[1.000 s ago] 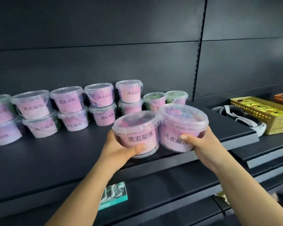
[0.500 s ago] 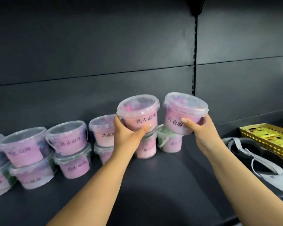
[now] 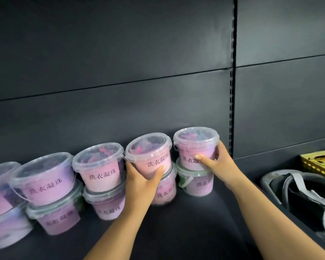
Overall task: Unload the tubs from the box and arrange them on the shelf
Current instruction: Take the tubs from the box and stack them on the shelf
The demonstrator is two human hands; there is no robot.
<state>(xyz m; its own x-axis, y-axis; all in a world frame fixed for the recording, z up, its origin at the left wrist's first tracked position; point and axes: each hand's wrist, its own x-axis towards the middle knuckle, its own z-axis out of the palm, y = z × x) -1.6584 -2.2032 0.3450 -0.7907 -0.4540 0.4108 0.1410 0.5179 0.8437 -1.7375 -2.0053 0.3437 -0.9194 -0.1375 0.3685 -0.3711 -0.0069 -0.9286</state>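
Both tubs have come down from mid-air to the second tier of the row at the far edge of the shelf (image 3: 191, 228). On the left, stacked tubs (image 3: 99, 171) stand in pairs against the back wall. The left hand (image 3: 142, 184) wraps around the left tub (image 3: 150, 156), which leans slightly with its lid tipped left, over a lower tub (image 3: 166, 192). The right hand (image 3: 217, 162) grips the right tub (image 3: 194, 147), upright on a green-tinged tub (image 3: 197, 182). At the right lie a headset (image 3: 300, 192) and a yellow basket (image 3: 320, 163).
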